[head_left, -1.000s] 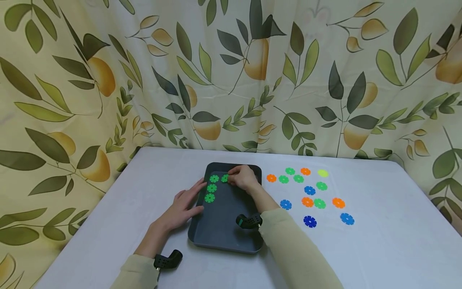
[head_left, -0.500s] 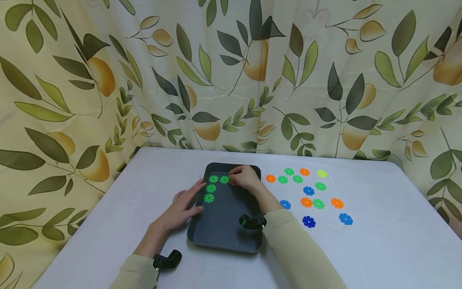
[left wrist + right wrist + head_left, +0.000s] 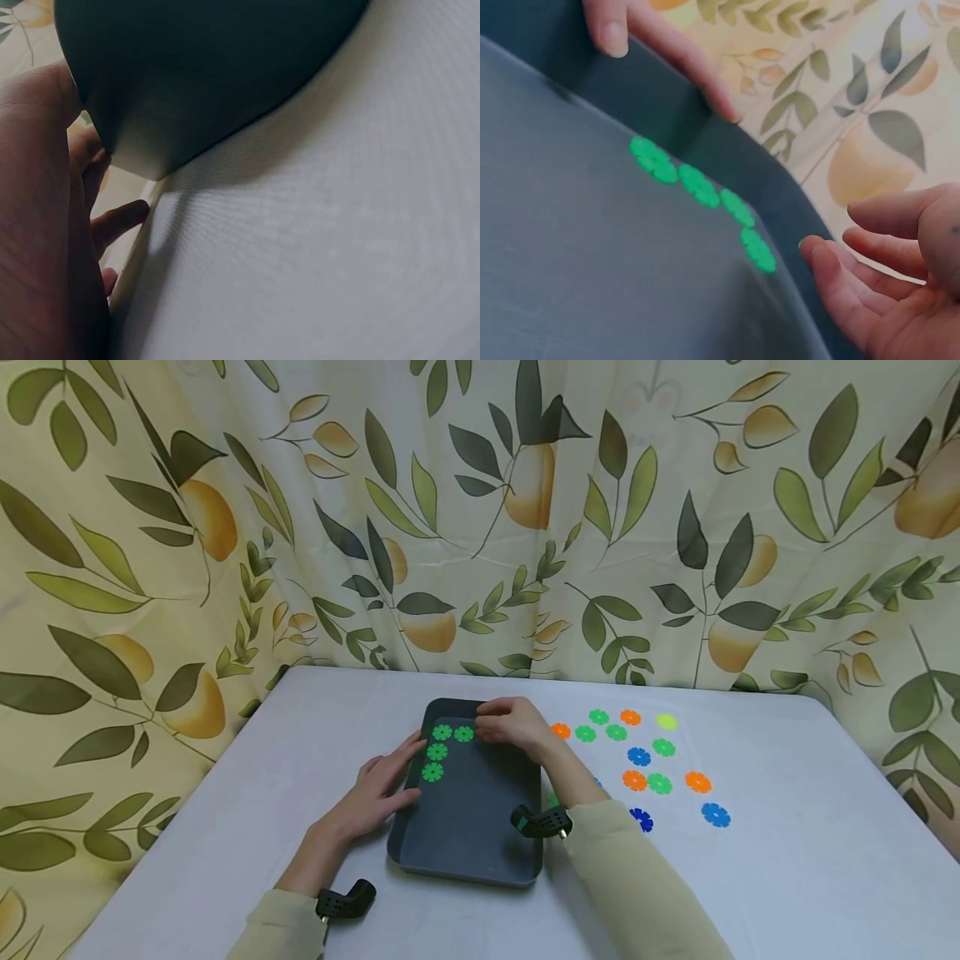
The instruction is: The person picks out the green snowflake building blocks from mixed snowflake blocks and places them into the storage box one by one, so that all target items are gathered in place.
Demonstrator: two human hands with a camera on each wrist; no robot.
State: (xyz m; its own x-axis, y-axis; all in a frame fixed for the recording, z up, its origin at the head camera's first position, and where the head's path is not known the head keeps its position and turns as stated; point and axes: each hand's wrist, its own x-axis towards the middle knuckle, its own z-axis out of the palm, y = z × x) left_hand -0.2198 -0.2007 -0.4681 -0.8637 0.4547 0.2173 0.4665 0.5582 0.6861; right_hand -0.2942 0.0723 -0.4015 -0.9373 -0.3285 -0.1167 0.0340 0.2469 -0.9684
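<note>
A dark grey tray (image 3: 472, 835) lies on the white table, with several green notched discs in its far left corner. One green disc (image 3: 464, 734) sits to the right of the corner disc (image 3: 442, 732), and others run down the left side. My right hand (image 3: 517, 725) hovers just right of them over the tray's far end. Its fingers are loosely bent with nothing between them, as the right wrist view shows. Against the tray's left rim rests my left hand (image 3: 377, 787), its fingers fairly straight and its thumb touching the edge.
Right of the tray, loose discs are spread on the tablecloth: green (image 3: 659, 783), orange (image 3: 698, 782), blue (image 3: 716, 815) and yellow (image 3: 667, 722). My right forearm (image 3: 577, 772) covers part of that area. A patterned curtain (image 3: 480, 527) hangs behind the table.
My right hand has let go of the green disc and drawn up and to the right, leaving it beside the corner disc. My left hand stays on the rim.
</note>
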